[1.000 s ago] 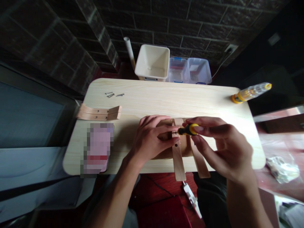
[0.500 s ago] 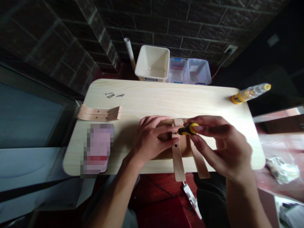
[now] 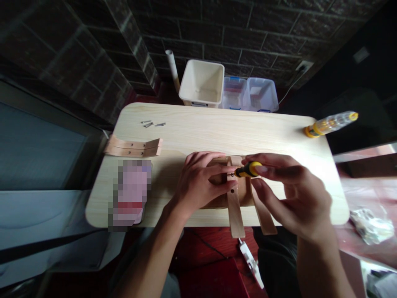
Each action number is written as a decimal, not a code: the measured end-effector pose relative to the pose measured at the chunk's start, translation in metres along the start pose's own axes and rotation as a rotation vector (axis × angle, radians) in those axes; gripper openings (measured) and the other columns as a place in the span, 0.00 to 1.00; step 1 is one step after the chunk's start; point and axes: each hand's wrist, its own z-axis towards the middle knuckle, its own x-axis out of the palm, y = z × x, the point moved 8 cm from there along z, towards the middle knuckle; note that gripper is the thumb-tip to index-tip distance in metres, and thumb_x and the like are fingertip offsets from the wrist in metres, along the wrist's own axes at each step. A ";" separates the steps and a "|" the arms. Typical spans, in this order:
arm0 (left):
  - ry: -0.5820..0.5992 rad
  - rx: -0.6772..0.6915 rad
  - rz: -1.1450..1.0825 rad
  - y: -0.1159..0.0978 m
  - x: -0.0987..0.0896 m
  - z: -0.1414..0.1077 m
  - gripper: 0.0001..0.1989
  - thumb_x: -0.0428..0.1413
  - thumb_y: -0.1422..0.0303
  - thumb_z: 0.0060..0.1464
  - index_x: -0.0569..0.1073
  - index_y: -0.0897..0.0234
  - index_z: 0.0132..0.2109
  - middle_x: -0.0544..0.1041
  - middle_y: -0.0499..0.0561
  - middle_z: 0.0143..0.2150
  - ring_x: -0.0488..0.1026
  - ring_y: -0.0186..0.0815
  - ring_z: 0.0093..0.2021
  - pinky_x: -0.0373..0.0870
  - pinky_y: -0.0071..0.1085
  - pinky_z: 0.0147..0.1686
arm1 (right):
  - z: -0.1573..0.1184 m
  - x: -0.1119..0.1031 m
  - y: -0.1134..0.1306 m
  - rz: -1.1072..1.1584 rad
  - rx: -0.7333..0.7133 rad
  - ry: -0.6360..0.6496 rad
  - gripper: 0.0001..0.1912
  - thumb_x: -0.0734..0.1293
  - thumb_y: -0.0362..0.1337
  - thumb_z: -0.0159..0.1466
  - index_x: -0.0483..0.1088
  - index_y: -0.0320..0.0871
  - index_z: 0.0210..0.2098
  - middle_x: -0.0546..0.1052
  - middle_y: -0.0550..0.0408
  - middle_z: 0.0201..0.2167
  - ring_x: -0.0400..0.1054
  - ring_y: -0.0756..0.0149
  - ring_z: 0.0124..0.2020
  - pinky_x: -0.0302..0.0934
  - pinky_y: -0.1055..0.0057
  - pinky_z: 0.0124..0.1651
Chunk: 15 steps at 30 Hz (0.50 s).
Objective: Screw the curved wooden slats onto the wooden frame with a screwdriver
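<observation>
My right hand (image 3: 288, 186) grips a yellow-and-black screwdriver (image 3: 249, 169), its tip at a hole in a wooden strip (image 3: 236, 217). A second, lower hole shows dark in that strip. My left hand (image 3: 203, 178) is closed on the same strip, thumb and forefinger on either side of the upper hole. Both strips, this one and another wooden strip (image 3: 263, 211) under my right hand, lie across a brown wooden piece (image 3: 245, 192) and stick out past the table's near edge. My hands hide much of the brown piece.
On the table (image 3: 192, 128) lie several screws (image 3: 151, 123), two curved wooden strips (image 3: 133, 148) side by side and a blurred-out pink phone-like object (image 3: 132, 192). A clear-topped yellow screwdriver case (image 3: 330, 125) lies at the right. Behind stand a cream bin (image 3: 201, 82) and clear boxes (image 3: 262, 93).
The whole view has shifted slightly, so things sit a little further right. My right thumb has moved a little off the screwdriver; its tip remains at the upper hole.
</observation>
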 end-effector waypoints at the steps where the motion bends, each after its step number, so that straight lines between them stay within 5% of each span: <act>1: -0.001 0.000 -0.001 0.000 0.000 0.000 0.12 0.71 0.55 0.60 0.86 0.46 0.50 0.84 0.47 0.61 0.78 0.46 0.62 0.67 0.49 0.64 | 0.000 0.000 0.000 -0.001 -0.001 0.003 0.30 0.73 0.18 0.64 0.75 0.51 0.61 0.81 0.51 0.58 0.80 0.56 0.60 0.79 0.57 0.59; 15: -0.008 -0.002 -0.009 0.000 0.000 -0.001 0.11 0.70 0.55 0.61 0.86 0.45 0.50 0.84 0.47 0.60 0.78 0.46 0.62 0.67 0.48 0.64 | -0.002 0.000 -0.001 0.009 0.022 0.005 0.28 0.73 0.19 0.64 0.75 0.50 0.58 0.81 0.50 0.59 0.80 0.53 0.60 0.80 0.54 0.59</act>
